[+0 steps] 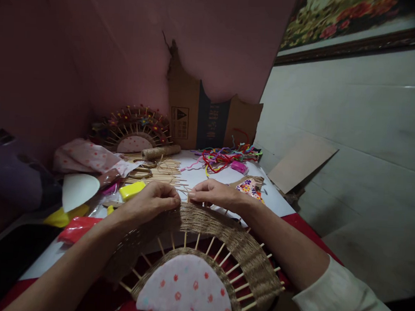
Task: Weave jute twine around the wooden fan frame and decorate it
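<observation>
A half-round woven piece (224, 240) lies in front of me: thin wooden sticks fan out from a pink flowered fabric centre (186, 289), with bands of jute twine wound through them. My left hand (152, 201) is closed in a pinch at the top edge of the outer twine band. My right hand (214, 193) is closed too, pinching the twine and a stick tip just beside the left. The fingertips of both hands nearly meet at the top of the arc.
On the white table (206, 174) lie loose wooden sticks (161, 171), a jute twine roll (161, 151), coloured pipe cleaners (224, 157), a yellow block (132, 189), red packets (76, 227) and pink cloth (84, 156). A finished fan piece (135, 128) and cardboard (209, 121) lean on the wall.
</observation>
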Available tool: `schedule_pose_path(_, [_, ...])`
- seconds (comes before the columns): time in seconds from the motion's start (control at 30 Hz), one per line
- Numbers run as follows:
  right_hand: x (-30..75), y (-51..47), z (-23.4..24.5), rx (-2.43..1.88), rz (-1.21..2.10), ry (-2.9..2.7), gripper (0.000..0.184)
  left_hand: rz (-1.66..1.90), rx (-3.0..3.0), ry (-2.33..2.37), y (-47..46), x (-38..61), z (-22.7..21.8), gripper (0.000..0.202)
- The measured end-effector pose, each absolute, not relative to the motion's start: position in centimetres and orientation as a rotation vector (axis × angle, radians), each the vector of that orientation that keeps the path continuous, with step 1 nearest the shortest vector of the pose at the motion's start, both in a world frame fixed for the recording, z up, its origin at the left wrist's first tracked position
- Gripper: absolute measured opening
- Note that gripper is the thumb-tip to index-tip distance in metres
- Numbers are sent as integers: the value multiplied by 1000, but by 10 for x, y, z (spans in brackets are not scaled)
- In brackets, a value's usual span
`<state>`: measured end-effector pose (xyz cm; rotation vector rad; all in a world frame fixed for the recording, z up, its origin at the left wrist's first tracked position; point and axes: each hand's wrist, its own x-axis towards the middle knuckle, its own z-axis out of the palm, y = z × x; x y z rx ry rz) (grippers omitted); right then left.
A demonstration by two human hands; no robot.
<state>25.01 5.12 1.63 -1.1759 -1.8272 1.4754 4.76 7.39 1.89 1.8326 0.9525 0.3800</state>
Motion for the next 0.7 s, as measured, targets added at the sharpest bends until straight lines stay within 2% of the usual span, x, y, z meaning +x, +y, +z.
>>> schedule_pose_path(0.23, [258,54,18,-1102,1598,-1858,50,421,1778,886,73,48,19,20])
schedule_pose_path(0.4, [266,58,17,-1118,1650,-1825,53,414,1729,898,75,46,16,20])
schedule_pose_path(0.7, [268,57,9,-1132,1585,-1840,26,432,1750,952,74,47,16,19])
